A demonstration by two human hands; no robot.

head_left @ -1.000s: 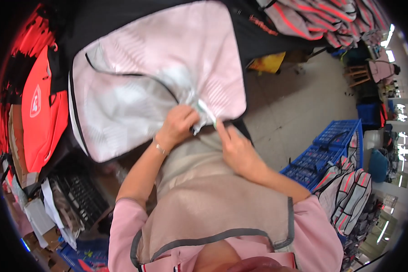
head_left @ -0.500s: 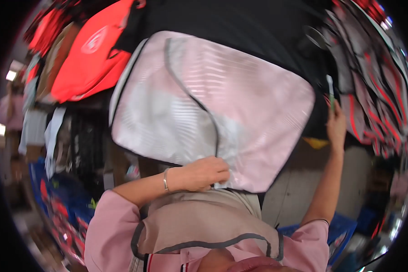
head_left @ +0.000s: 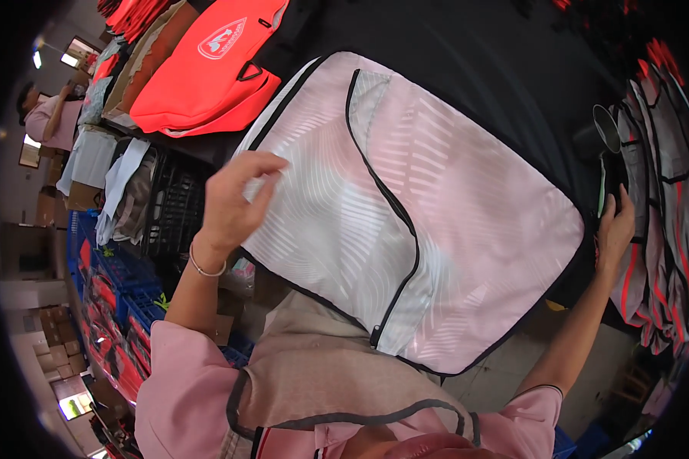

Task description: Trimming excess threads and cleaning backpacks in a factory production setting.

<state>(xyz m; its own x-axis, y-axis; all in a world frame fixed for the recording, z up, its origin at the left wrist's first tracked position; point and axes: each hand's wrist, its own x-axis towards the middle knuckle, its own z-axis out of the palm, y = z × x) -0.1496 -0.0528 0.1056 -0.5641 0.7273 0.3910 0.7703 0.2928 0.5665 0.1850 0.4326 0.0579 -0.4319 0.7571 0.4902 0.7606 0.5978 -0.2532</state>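
A flat pink and pale-grey fabric bag with black edging lies across the black-covered table in front of me. A curved black zipper runs down it, its pull near the lower edge. My left hand hovers over the bag's left edge, thumb and index finger apart with nothing visible between them. At the right, beyond the bag's corner, my right hand is closed on a slim green-handled tool. Its kind is not clear, and its lower part is hidden by the fingers.
A bright red bag lies at the back left. Grey pieces with red trim hang at the right beside a metal cup. A black crate and blue crates stand left. Another person is far left.
My left hand has lifted from the zipper's lower end and moved up and left. My right hand still holds the tool, now more upright beside the cup. The view has shifted.
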